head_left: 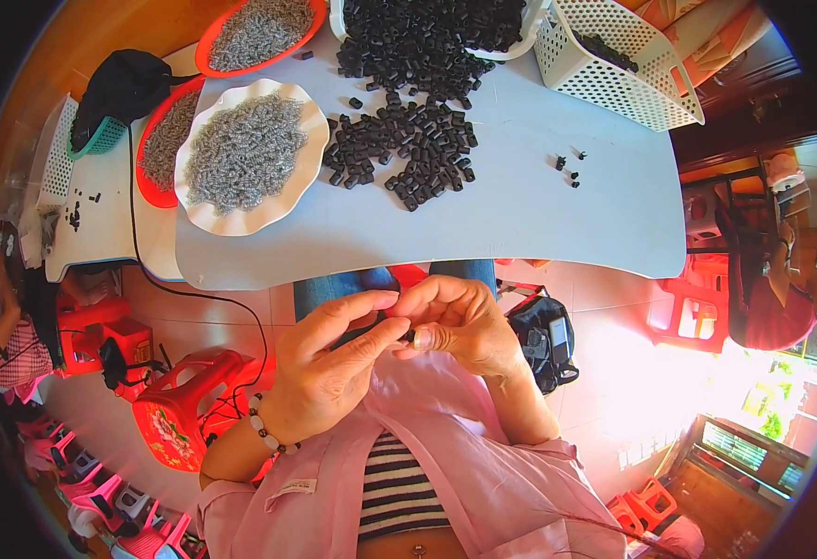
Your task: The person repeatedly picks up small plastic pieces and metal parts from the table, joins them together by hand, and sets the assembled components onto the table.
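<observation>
My left hand (329, 363) and my right hand (459, 326) meet in front of my chest, just off the table's near edge. Between the right thumb and fingers is a small black plastic part (409, 336), mostly covered by the fingertips. The left thumb and index finger close in against the same spot; what they grip is hidden. On the table, a white scalloped plate (317, 154) holds a heap of small metal springs (245, 154). Right of it lies a loose pile of small black plastic parts (408, 149).
The grey-blue table (557, 219) carries a white tray (520, 42) of black parts, a white perforated basket (632, 79) and a few tiny black pieces (574, 175). Red plates (205, 61) of springs stand at left. A red stool (171, 419) and black bag (543, 345) flank me.
</observation>
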Demonstrator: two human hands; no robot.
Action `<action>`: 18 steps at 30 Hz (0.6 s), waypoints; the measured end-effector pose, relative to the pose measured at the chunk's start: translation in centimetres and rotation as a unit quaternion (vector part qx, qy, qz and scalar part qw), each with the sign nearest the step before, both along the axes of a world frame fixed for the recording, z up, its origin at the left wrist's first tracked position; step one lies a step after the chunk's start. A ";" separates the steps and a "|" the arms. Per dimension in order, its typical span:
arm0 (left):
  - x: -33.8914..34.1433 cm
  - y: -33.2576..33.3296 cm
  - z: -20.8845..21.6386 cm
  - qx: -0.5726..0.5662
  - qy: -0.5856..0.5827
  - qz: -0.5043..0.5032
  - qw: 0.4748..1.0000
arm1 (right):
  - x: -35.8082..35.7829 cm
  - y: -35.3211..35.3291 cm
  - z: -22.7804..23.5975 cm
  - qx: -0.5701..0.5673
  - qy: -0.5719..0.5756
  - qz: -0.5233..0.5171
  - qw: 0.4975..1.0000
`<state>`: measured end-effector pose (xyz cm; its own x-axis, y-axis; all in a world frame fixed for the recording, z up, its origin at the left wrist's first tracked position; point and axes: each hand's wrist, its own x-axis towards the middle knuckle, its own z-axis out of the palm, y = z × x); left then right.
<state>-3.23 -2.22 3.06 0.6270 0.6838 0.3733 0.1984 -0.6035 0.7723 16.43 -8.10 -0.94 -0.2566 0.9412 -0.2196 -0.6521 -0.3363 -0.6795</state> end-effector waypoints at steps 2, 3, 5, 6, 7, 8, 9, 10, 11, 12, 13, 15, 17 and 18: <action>0.0 0.0 0.2 0.028 0.020 0.005 0.999 | 0.1 -0.4 -0.2 0.009 -0.011 -0.025 1.000; -0.1 -0.1 0.2 0.028 0.021 0.005 0.999 | 0.1 -0.6 -0.2 0.018 -0.020 -0.048 0.999; -0.3 -0.4 0.0 0.022 0.037 0.006 0.999 | -0.2 -0.8 0.7 0.013 -0.065 -0.070 0.995; -0.3 -0.4 -0.1 0.022 0.037 0.006 0.999 | -0.4 -0.9 1.1 0.008 -0.111 -0.092 0.990; -0.2 -0.4 -0.2 0.017 0.025 0.006 1.000 | -0.4 -1.1 1.4 0.008 -0.111 -0.092 0.990; -0.2 -0.4 -0.2 0.011 0.014 0.007 1.000 | -0.2 -1.3 1.6 0.001 -0.113 -0.083 0.990; -0.2 -0.5 -0.3 0.011 0.014 0.006 1.000 | -0.2 -1.4 1.8 -0.006 -0.116 -0.075 0.990; -0.2 -0.5 -0.3 0.011 0.011 0.004 1.000 | -0.2 -1.5 2.1 -0.007 -0.116 -0.075 0.990; -0.2 -0.5 -0.3 0.010 0.009 0.003 1.000 | -0.3 -1.5 2.4 -0.012 -0.135 -0.082 0.987; -0.1 -0.6 -0.2 0.011 0.009 0.003 1.000 | -0.4 -1.6 2.5 -0.017 -0.153 -0.088 0.984; 0.0 -0.6 -0.1 0.008 0.002 0.004 1.000 | -0.5 -1.6 2.5 -0.017 -0.153 -0.088 0.984; 0.0 -0.7 0.1 0.006 -0.006 0.005 1.000 | -0.7 -1.7 2.4 -0.018 -0.168 -0.106 0.980; 0.1 -0.6 0.3 0.008 -0.003 0.011 1.000 | -0.9 -1.7 2.4 -0.013 -0.172 -0.111 0.979; 0.1 -0.6 0.1 0.008 -0.003 0.012 1.000 | -0.9 -1.7 2.4 -0.007 -0.176 -0.115 0.978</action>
